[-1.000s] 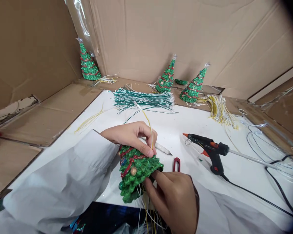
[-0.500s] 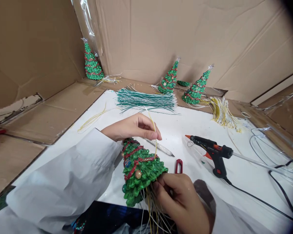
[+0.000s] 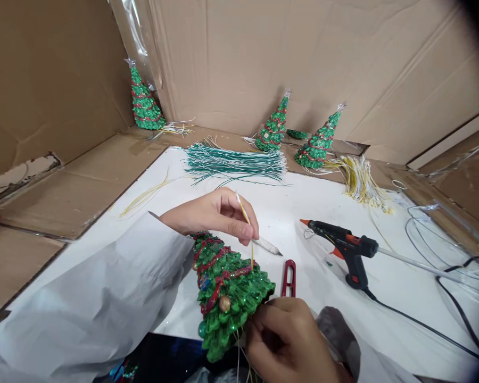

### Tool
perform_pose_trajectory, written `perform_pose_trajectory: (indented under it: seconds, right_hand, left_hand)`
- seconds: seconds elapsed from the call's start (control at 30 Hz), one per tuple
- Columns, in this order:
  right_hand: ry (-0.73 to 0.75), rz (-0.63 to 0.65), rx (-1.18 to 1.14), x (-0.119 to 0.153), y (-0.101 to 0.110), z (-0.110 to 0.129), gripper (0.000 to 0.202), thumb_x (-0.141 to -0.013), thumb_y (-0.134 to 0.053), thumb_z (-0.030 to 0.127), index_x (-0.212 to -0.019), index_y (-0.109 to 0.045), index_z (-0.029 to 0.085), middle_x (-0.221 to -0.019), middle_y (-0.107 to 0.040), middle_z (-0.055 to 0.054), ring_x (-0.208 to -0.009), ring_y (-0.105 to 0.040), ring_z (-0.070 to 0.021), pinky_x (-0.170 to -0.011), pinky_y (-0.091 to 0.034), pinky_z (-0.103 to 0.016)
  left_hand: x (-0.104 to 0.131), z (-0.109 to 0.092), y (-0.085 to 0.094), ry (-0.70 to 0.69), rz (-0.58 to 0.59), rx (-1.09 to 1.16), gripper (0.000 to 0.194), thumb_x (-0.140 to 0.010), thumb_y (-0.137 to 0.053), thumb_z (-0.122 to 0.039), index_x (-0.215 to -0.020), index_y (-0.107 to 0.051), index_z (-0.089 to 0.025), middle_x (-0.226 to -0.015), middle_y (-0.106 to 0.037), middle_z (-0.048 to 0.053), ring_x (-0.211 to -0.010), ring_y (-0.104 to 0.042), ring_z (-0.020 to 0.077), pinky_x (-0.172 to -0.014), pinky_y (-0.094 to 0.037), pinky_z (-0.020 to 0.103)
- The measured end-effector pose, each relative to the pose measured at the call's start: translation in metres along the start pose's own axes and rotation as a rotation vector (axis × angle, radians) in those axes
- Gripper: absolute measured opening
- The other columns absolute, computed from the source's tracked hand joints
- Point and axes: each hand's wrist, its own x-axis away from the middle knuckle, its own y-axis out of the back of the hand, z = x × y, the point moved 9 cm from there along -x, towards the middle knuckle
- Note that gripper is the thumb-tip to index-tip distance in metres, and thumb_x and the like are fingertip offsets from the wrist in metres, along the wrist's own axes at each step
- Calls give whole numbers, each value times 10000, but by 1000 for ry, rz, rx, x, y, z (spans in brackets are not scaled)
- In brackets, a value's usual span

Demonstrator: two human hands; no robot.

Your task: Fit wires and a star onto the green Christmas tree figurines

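A green glittery Christmas tree ornament with red garland and small baubles lies tilted in front of me. Above it, my left hand pinches a thin yellow-and-white wire between thumb and fingers; its lower end meets the tree's side. At the tree's open base, my right hand is closed, fingertips hidden against the rim. White and yellow wires hang out under the base beside it. A white pen-like tool with a pointed tip and a red slotted tool lie just beyond my hands.
A black and orange glue gun lies at right, its cord trailing forward. Bundles of green wire and yellow-white wire lie farther back. Three more trees stand by the cardboard wall, one of them at far left.
My left hand has shifted slightly left and down, and the wire in it leans more. My right hand has moved a little downward with the base of the tree. The view has shifted slightly.
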Motion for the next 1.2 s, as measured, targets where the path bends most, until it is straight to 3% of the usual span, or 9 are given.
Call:
perform_pose_trajectory:
  seconds: [0.13,0.33,0.57,0.7,0.8,0.93,1.2]
  right_hand:
    - [-53,-49,-8,2,5,-2,266,-816,-544,182,-551,-526,193,-449,-517,50,-397,-467,-46,-417,-279,-179]
    - [16,-221,72,-1,21,6,298,-893,-527,163,-595,-521,187,-454,-477,58,-398,-434,-53,-440,-270,-219]
    - [-5,-318,59,4,19,4,345,-894,-546,191,-555,-483,186,-430,-426,68,-374,-362,-44,-427,-253,-220]
    - [-70,-371,-10,7,17,1,379,-876,-555,196,-516,-437,180,-405,-362,83,-367,-308,-32,-409,-215,-214]
    - [-129,-396,-55,10,15,-5,363,-853,-539,202,-513,-413,181,-407,-336,91,-378,-291,-32,-408,-208,-201]
    - [-128,-419,-20,13,15,-6,343,-835,-540,213,-518,-412,179,-419,-355,90,-400,-303,-32,-430,-224,-192]
    - [-91,-445,79,18,17,-3,373,-820,-522,188,-482,-367,178,-417,-358,69,-421,-320,-47,-466,-232,-223]
  left_hand:
    - [-1,0,-9,35,87,-31,86,-746,-789,-219,-788,-776,-145,-710,-714,51,-663,-626,117,-645,-483,209]
    - [-3,0,-21,49,190,-140,74,-758,-735,-116,-803,-784,-146,-785,-719,65,-746,-617,134,-720,-474,223]
    - [-4,10,-30,49,248,-188,32,-733,-767,-143,-713,-743,-135,-747,-620,18,-690,-571,96,-686,-465,201]
    - [-3,8,-32,18,295,-225,70,-778,-744,-196,-823,-753,-143,-823,-648,38,-747,-593,116,-731,-464,222]
    - [-2,0,-26,-17,252,-245,145,-801,-728,-232,-917,-743,-147,-871,-680,52,-801,-587,132,-772,-448,242]
    - [-1,0,-13,21,123,-202,74,-802,-709,-214,-810,-724,-142,-737,-672,30,-693,-551,117,-686,-442,240]
    - [-3,8,-17,79,121,-189,112,-771,-749,-224,-740,-704,-126,-665,-664,9,-618,-526,84,-615,-433,193]
